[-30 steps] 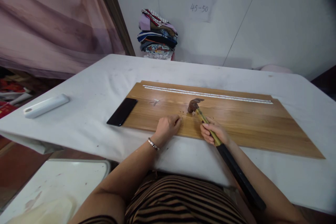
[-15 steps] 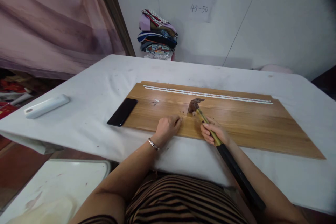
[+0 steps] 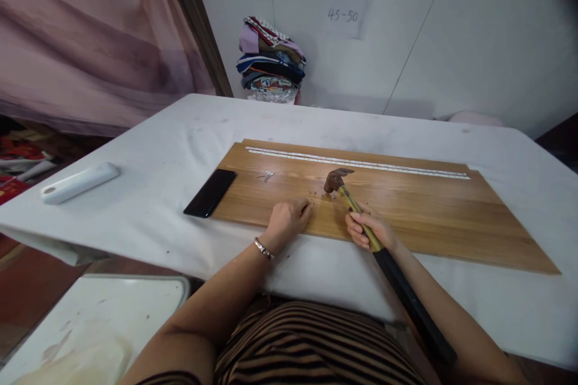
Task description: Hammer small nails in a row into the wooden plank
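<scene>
A claw hammer (image 3: 338, 181) with a rusty head and a yellow and black handle is in my right hand (image 3: 368, 227), gripped partway up the handle. Its head hovers low over the wooden board (image 3: 433, 216), close to a few small brown crumbs. Left of the hammer head, my left hand (image 3: 291, 216) rests on the board near its front edge, fingers curled together. What the fingertips hold, if anything, is too small to make out. Several loose nails (image 3: 267, 176) lie on the board farther left.
A black phone (image 3: 210, 192) overlaps the board's left end. Two white measuring strips (image 3: 361, 162) run along its far side. On the white-covered table (image 3: 153, 150) lies a white oblong object (image 3: 81, 183). Folded clothes (image 3: 272, 63) are stacked behind the table, and a white stool (image 3: 112, 307) stands at lower left.
The hammer head has risen very slightly. My left hand stays in the same place with its fingers curled.
</scene>
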`<state>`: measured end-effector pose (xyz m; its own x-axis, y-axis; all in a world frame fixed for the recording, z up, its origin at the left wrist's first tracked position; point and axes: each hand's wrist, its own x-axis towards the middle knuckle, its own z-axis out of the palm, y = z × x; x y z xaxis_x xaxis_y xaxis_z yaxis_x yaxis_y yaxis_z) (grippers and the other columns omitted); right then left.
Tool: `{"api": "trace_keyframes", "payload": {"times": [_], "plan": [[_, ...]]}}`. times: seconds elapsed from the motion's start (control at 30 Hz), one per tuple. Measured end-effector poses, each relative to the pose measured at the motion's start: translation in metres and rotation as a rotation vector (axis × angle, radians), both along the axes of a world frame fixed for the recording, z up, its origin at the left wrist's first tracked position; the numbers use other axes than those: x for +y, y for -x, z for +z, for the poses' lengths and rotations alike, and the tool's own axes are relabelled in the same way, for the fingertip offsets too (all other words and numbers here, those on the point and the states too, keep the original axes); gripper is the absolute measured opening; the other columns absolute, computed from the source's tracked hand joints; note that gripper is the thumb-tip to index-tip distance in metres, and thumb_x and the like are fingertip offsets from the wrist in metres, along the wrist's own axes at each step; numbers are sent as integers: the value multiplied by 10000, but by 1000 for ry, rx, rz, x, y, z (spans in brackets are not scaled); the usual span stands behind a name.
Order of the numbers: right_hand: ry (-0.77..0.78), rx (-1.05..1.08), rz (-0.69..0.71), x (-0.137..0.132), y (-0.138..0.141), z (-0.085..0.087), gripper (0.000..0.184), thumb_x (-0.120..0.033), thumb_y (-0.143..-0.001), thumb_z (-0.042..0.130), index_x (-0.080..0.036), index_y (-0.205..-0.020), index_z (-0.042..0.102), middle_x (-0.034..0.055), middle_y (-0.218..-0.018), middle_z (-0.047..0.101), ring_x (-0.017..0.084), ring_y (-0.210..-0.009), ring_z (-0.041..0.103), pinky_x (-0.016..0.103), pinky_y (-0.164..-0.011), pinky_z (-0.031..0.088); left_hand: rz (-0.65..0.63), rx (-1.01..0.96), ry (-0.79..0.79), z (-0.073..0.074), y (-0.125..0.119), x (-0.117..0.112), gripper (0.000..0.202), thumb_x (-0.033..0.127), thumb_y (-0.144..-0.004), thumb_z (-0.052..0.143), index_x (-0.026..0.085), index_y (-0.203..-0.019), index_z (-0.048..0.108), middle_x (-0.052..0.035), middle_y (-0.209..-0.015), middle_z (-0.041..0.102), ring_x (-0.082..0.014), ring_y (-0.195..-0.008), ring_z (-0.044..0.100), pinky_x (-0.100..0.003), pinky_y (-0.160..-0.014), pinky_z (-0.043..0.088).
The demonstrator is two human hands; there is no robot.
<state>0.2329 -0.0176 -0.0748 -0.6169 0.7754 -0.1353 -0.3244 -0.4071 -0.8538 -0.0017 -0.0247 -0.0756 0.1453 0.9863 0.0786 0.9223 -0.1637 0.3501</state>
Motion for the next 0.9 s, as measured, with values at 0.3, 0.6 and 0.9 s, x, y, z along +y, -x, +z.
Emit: {"api": "trace_keyframes", "payload": {"times": [0.3,0.6,0.9], "plan": [[3,-16,10,1,1,-1,299,-323,-853,611,-241,-1073,425,-121,-556,468,44,-296,342,140,-280,289,7,-12,-4,1,-1,0,327,353,-962,417,203,-753,619,-47,-809,710,-168,-755,631,-278,-624,307],[19,-20,13,0,1,-1,305,-328,-846,619,-250,-1067,425,-121,-559,465,47,-299,338,146,-278,282,0,5,-7,0,0,0,326,354,-963,418,208,-758,626,-43,-786,704,-166,-736,625,-274,-614,302],[12,-26,10,1,1,1,308,-344,-837,627,-243,-1043,423,-124,-558,457,42,-307,331,138,-283,276,-7,-18,-6,1,0,-1,327,355,-961,418,209,-727,595,-34,-778,701,-158,-729,620,-276,-607,281]]}}
